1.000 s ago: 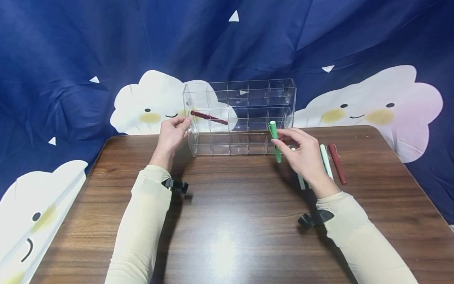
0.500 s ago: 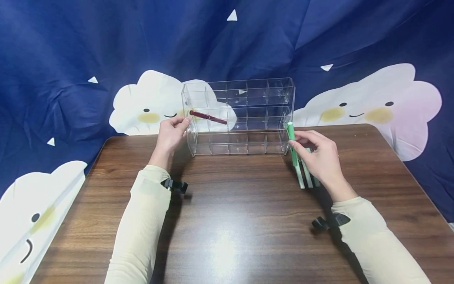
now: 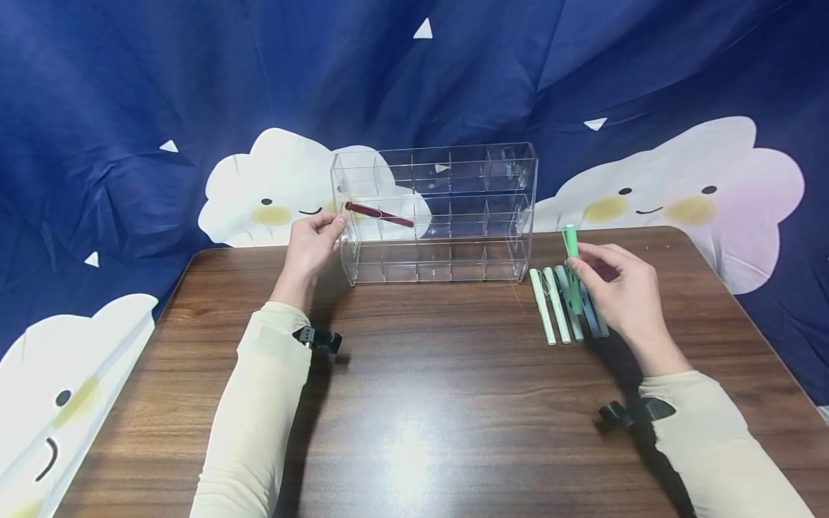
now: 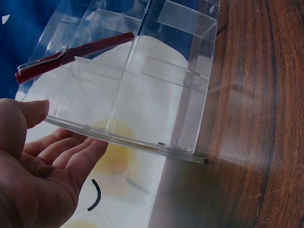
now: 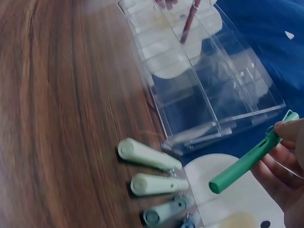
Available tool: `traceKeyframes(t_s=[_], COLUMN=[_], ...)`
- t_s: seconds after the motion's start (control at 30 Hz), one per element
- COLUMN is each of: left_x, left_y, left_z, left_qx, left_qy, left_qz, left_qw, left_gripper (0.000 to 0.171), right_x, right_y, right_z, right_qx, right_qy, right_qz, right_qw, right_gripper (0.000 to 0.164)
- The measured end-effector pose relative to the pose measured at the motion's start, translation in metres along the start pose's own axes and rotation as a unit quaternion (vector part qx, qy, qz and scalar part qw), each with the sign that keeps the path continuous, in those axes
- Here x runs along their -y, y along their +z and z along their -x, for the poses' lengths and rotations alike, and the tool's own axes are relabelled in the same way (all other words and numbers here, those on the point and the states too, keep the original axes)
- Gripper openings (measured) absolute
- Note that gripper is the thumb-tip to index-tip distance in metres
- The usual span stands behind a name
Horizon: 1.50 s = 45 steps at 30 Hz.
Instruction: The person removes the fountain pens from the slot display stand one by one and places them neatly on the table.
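Note:
A clear acrylic organizer (image 3: 435, 216) with tiered compartments stands at the back of the table. My left hand (image 3: 314, 244) holds its left side wall, thumb at the front edge and fingers along the outside in the left wrist view. A dark red pen (image 3: 381, 214) with a metal clip lies slanted across the organizer's middle tier, its clip end close to my left thumb. Right of the organizer, my right hand (image 3: 623, 291) pinches a green pen (image 5: 247, 164) near its clip end. That pen is raised over a row of pens, hiding part of them.
Pale green pens (image 3: 542, 308) and grey-blue pens (image 3: 591, 316) lie side by side on the wooden table (image 3: 414, 388), right of the organizer. A dark blue curtain (image 3: 363, 65) with cloud prints hangs directly behind the table.
My right hand has moved right with the green pen, from before the organizer's right end to over the row, uncovering the pale green pens. My left hand stays on the organizer.

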<state>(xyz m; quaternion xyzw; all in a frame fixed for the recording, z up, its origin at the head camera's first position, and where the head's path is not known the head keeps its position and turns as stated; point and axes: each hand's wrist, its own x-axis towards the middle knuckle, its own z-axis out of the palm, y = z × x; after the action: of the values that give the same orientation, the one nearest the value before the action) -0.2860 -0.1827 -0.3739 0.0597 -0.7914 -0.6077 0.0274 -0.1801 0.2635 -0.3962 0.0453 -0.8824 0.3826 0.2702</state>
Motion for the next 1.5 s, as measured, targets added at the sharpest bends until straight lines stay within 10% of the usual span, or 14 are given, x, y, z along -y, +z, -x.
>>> traceKeyframes(t_s=[0.67,1.5], left_x=[0.001,0.0], left_y=[0.0,0.0], left_z=[-0.002,0.0], left_qx=[-0.005,-0.008], left_qy=[0.008,0.014], left_qz=[-0.003,-0.014], left_qw=[1.0,0.9998], left_gripper=[0.042,0.041], right_x=[-0.045,-0.099], right_y=[-0.039,-0.045], right_z=[0.002,-0.002], right_qx=[-0.022,0.089], right_qy=[0.106,0.205], right_qz=[0.042,0.136], right_qw=[0.993,0.965], right_gripper=[0.031,0.044])
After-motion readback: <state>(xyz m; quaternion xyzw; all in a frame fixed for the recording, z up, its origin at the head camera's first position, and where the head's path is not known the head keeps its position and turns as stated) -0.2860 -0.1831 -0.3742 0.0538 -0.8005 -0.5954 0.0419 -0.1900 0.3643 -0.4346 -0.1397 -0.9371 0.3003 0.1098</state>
